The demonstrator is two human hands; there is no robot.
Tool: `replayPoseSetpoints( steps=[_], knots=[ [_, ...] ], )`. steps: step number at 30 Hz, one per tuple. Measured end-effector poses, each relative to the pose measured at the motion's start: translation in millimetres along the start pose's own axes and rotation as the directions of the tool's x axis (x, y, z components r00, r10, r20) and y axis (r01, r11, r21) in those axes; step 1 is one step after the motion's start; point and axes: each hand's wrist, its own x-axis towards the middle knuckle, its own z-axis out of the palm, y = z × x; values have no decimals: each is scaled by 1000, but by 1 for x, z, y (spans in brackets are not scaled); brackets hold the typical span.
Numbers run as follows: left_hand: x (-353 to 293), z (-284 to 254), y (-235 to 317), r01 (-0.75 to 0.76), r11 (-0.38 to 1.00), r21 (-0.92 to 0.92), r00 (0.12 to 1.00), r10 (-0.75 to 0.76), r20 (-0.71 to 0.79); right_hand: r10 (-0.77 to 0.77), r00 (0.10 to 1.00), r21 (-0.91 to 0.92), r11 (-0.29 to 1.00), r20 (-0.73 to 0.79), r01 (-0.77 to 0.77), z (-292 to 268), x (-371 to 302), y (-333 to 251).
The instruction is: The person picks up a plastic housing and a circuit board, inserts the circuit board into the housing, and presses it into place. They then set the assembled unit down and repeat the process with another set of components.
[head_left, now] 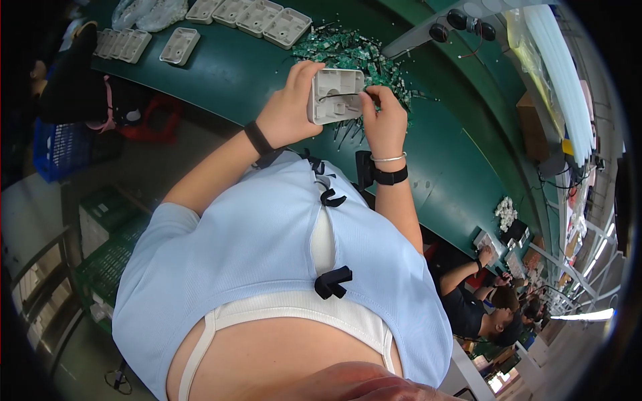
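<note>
Over the green bench, my left hand (286, 109) grips a white plastic housing (319, 113) by its left side, with the open, compartmented face turned toward me. A thin black wire (340, 95) runs across the inside of the housing. The thumb and forefinger of my right hand (386, 125) pinch this wire at the housing's right edge. What lies beneath the right fingertips is hidden. Just behind the housing spreads a heap of small green circuit boards (358, 50) with dark wires.
More white housings (253, 17) stand in a row on the green bench (221, 79), beside a single housing (179, 47) and a clear plastic bag (148, 13). A blue basket (59, 150) is at far left. Co-workers (468, 304) sit along the bench to the right.
</note>
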Motion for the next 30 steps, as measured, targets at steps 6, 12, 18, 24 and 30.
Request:
replayPoseSetpoints(
  steps=[6, 12, 18, 24, 30],
  knots=[
    [-3, 5, -9, -22, 999, 34, 998, 24, -57, -247, 969, 213, 948, 14, 238, 6, -12, -25],
    [-2, 6, -14, -28, 1000, -12, 994, 26, -104, -324, 933, 343, 904, 158, 256, 3, -19, -17],
    [-3, 4, -19, 3, 1000, -21, 994, -5, -112, -356, 913, 408, 877, 201, 253, 2, -18, -18],
    [-5, -6, -29, 40, 998, -44, 991, -45, -129, -336, 916, 457, 865, 221, 208, 18, -10, -12],
    [-5, -16, -39, 47, 998, -41, 985, -53, -162, -100, 936, 359, 933, 338, -30, 28, 3, -31]
  ],
)
